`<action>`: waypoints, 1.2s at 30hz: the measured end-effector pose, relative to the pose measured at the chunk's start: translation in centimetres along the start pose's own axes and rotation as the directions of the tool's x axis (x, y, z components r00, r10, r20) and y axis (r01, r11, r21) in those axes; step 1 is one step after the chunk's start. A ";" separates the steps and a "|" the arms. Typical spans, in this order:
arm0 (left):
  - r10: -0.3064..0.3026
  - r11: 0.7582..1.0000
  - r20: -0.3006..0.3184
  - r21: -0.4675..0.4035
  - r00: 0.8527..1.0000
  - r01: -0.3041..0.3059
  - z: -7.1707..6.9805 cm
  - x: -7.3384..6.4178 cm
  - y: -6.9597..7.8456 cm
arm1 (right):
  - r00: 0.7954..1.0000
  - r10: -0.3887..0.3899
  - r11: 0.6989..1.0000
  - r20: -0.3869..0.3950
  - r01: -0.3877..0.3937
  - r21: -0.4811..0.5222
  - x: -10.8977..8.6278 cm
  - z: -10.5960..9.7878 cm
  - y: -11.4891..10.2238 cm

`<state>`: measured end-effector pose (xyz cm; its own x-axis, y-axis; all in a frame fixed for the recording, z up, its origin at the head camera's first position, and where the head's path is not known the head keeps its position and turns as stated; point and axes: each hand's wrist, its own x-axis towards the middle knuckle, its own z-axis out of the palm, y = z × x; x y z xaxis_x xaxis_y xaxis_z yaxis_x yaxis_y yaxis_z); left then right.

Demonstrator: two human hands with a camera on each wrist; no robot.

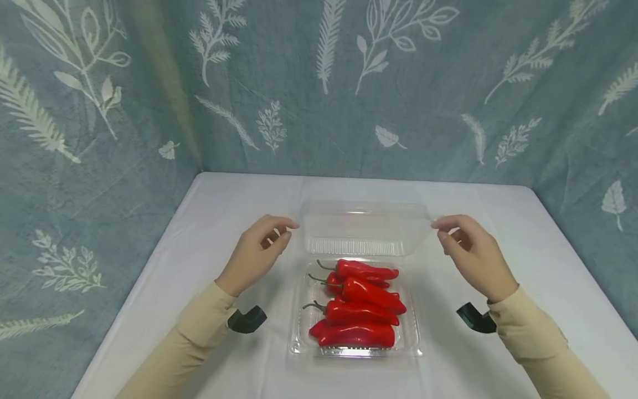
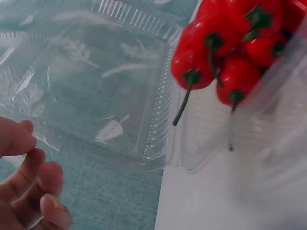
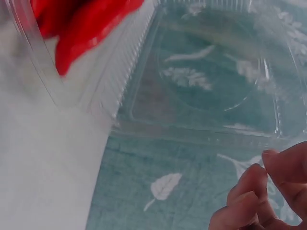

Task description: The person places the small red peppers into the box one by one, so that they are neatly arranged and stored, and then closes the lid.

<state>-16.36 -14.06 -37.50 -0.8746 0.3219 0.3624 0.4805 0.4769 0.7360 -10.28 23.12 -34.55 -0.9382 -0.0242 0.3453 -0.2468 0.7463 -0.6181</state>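
A clear plastic clamshell box (image 1: 415,332) lies opened on the table, with several long red peppers (image 1: 366,293) piled in its base, green stems pointing left. Its hinged transparent lid (image 1: 364,227) is raised at the far side. At the lid's left edge, my left hand (image 1: 256,252) pinches the rim between thumb and fingertips. Opposite it, the right hand (image 1: 473,255) pinches the right edge the same way. In the left wrist view the bent left fingers (image 2: 36,165) meet the lid's rim. Curled right fingers (image 3: 249,184) show at the lid's corner in the right wrist view.
A white cloth covers the table (image 1: 239,194). Green-blue curtains (image 1: 299,111) with white leaf prints hang behind it and along both sides. A dark wrist mount (image 1: 247,320) sits by the left sleeve, and another dark mount (image 1: 477,318) by the right sleeve.
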 end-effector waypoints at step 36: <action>0.013 0.990 0.130 0.138 0.991 -0.031 2.8 -10.4 0.0 | 0.998 -0.057 0.998 0.036 0.058 -0.020 -12.4 4.4 1.5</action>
<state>-7.08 -15.12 -42.91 -0.8525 0.4319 0.2946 0.5119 0.5752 0.6380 -0.14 21.60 -42.90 -0.9306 -0.0912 0.3544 -0.2961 0.7568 -0.5828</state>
